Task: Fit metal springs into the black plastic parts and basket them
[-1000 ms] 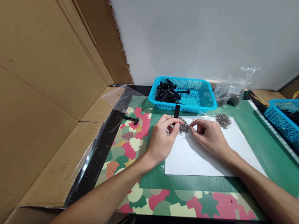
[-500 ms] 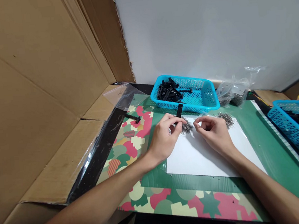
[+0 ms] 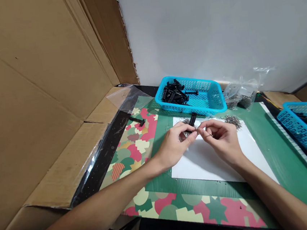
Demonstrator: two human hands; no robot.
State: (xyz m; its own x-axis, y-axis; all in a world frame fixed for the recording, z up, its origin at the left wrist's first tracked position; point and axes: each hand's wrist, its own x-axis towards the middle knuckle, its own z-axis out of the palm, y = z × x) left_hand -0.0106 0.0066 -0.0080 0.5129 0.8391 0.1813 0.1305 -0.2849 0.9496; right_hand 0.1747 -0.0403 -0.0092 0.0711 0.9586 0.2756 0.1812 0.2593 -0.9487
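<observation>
My left hand (image 3: 176, 143) pinches a black plastic part (image 3: 193, 119), whose far end sticks up past the fingers. Against it, at the near end of the part, the fingertips of my right hand (image 3: 222, 137) are pressed together. Whatever the right fingers hold is too small to make out. Both hands are over a white sheet (image 3: 199, 165). One pile of small metal pieces (image 3: 184, 122) lies partly hidden behind my left hand. Another metal pile (image 3: 232, 122) lies beyond my right hand.
A blue basket (image 3: 217, 105) with black parts stands at the back. Another blue basket (image 3: 292, 123) is at the right. Clear bags (image 3: 245, 93) lean by the wall. A single black part (image 3: 137, 121) lies on the patterned mat (image 3: 135, 151). Cardboard (image 3: 44, 85) walls the left side.
My left hand has shifted slightly right and turned the black part, which now tilts to the right. The fingertips of both hands have come together.
</observation>
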